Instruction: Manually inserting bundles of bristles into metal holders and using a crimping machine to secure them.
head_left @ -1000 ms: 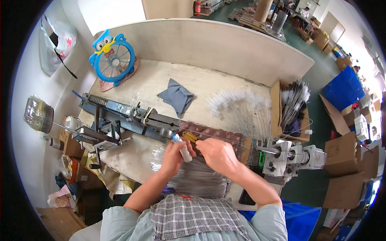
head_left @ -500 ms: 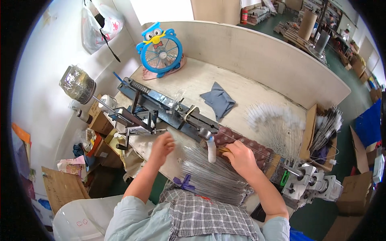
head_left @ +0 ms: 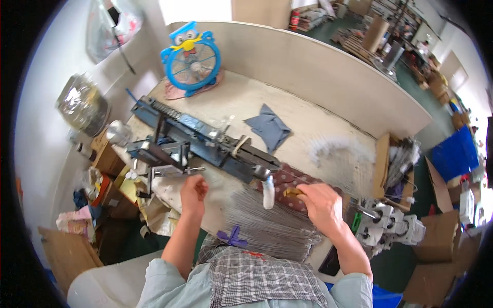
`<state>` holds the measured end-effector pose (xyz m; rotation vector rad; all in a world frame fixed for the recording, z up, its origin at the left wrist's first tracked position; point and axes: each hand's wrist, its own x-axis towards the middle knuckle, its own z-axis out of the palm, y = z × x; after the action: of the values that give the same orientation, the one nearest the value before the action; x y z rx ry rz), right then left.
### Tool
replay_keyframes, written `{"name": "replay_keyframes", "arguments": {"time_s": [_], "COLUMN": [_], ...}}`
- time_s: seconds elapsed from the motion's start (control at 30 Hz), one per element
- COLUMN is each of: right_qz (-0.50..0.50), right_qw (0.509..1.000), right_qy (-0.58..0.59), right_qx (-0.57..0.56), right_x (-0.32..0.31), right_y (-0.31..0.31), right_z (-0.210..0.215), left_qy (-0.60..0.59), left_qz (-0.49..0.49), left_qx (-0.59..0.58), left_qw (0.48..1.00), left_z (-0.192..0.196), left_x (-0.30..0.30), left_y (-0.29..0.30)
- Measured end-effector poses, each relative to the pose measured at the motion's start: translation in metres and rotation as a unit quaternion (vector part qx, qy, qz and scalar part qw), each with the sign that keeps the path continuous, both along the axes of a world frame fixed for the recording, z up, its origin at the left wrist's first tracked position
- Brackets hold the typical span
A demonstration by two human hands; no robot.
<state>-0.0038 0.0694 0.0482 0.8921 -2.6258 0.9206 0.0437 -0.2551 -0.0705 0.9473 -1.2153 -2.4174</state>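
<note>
My left hand [head_left: 194,195] is beside the black metal fixture with a crank [head_left: 159,156], its fingers curled in; what they hold, if anything, is hidden. My right hand [head_left: 322,205] pinches a small brass-yellow piece [head_left: 293,192] over the brown polka-dot cloth [head_left: 287,179]. Between the hands a small white bottle [head_left: 268,195] stands at the end of a long dark metal rail [head_left: 205,134]. A thick bundle of thin metal wires [head_left: 267,220] lies in front of me, with a purple ribbon [head_left: 232,236] at its left end.
A blue cartoon fan [head_left: 192,66] stands at the far left of the table. A grey cloth [head_left: 268,128] lies beyond the rail. White-tipped wires [head_left: 339,149] fan out near a cardboard box [head_left: 381,167]. At right is a metal motor-like device [head_left: 393,223]; a black phone [head_left: 329,263] lies nearer.
The view has shifted, so the whole scene sits further left. My right hand has drawn back to the right from the bottle with the brass-yellow piece. My left hand stays near the crank fixture.
</note>
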Motion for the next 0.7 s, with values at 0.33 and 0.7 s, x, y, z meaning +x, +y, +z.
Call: {"name": "replay_keyframes", "arguments": {"time_s": [0.33, 0.7], "right_qz": [-0.101, -0.065], "right_qw": [0.991, 0.994], "right_qy": [-0.039, -0.054], "right_qx": [-0.079, -0.075], "right_x": [-0.008, -0.009], "right_y": [0.035, 0.038], "right_z": [-0.003, -0.006], "left_qy": [-0.089, -0.071], "left_qz": [-0.104, 0.010], "left_qx": [0.110, 0.052], "left_qw": [0.984, 0.996], "left_z": [0.007, 0.003], "left_x": [-0.001, 0.005], "left_y": [0.023, -0.035]}}
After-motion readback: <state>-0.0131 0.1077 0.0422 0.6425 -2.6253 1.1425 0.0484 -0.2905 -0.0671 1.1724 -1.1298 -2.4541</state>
